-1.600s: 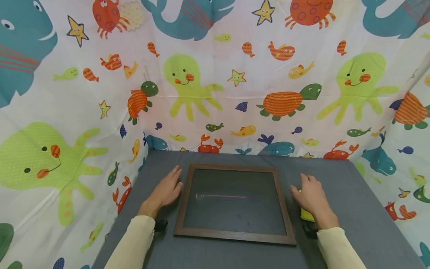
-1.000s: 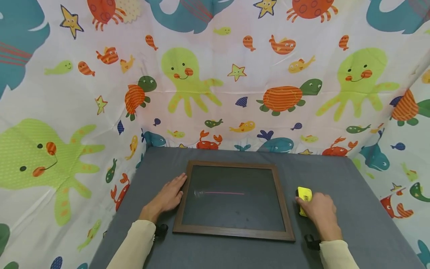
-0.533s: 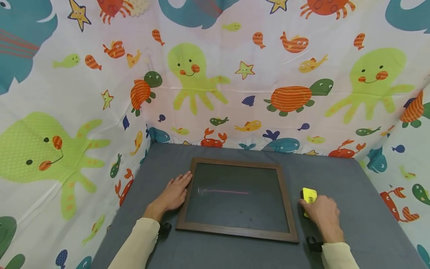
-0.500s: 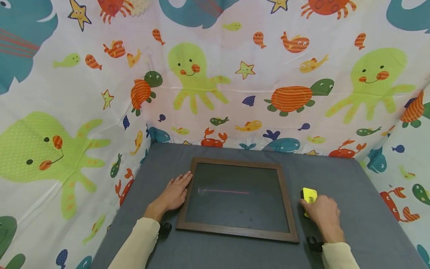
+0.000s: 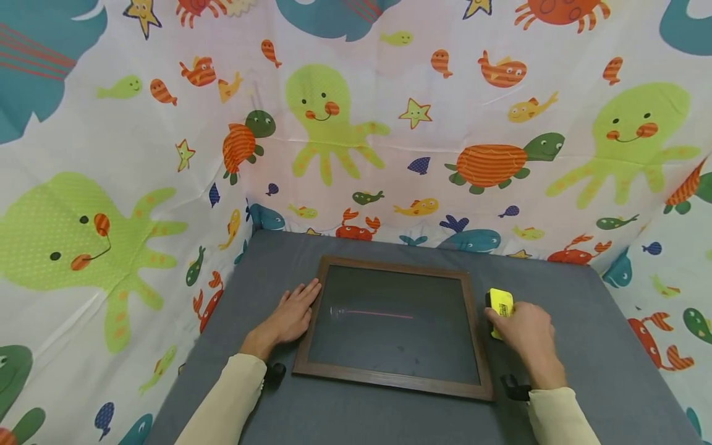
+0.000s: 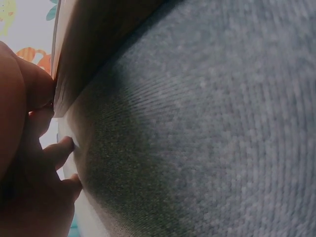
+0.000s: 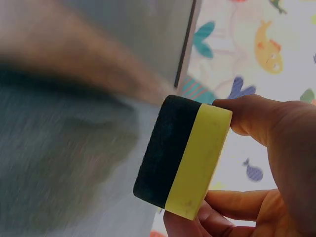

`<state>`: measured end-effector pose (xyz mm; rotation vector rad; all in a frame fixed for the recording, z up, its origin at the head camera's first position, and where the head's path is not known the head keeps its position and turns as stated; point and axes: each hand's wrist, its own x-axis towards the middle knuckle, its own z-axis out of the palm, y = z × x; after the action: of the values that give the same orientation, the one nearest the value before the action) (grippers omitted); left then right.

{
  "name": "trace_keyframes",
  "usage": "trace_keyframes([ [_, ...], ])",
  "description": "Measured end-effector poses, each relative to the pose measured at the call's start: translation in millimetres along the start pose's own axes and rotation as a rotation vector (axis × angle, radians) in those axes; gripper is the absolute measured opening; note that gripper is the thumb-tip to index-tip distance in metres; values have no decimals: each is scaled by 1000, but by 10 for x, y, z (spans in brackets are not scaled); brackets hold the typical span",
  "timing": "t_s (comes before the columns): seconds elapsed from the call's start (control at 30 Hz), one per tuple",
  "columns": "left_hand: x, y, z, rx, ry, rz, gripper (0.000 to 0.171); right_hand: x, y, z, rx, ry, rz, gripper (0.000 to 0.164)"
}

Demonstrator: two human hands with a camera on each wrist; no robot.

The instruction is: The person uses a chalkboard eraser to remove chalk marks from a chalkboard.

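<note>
A framed chalkboard (image 5: pixel 389 379) lies on the grey cloth, a thin pink line (image 5: pixel 384 314) drawn across its upper left part with a faint whitish smudge at the line's left end. My left hand (image 5: pixel 286 321) rests against the left side of the brown frame, fingers extended; in the left wrist view its thumb side meets the frame edge (image 6: pixel 74 54). To the right of the board, my right hand (image 5: pixel 531 334) grips a yellow and black board eraser (image 5: pixel 502 301). The right wrist view shows the eraser (image 7: pixel 200 158) between thumb and fingers, its black felt side facing the board.
Grey cloth (image 5: pixel 345 414) covers the table around the board. Behind and at both sides hang white curtains (image 5: pixel 389 179) printed with sea animals. A dark wrist-worn device (image 5: pixel 275 375) sits at each wrist.
My left hand has come onto the frame's left side. My right hand first covered the eraser, then took hold of it, and has now lifted it slightly toward the board.
</note>
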<state>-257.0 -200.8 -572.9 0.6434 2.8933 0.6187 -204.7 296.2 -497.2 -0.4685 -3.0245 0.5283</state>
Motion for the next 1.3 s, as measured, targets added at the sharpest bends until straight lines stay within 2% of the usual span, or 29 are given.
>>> trace_keyframes([
  [0.2,0,-11,20,3,2,9,61,-7,-288,117,20,-48,-46,64],
  [0.5,33,-34,95,15,2,2,62,-46,-668,418,20,-88,-105,60],
  [0.8,44,21,102,13,-3,-2,61,-109,-878,631,20,-133,-109,69],
  [0.97,48,27,96,13,-6,2,62,-123,-927,696,9,-101,-100,69],
  [1.3,38,-5,45,53,-6,-15,64,-137,-1137,756,-14,-53,-154,66],
])
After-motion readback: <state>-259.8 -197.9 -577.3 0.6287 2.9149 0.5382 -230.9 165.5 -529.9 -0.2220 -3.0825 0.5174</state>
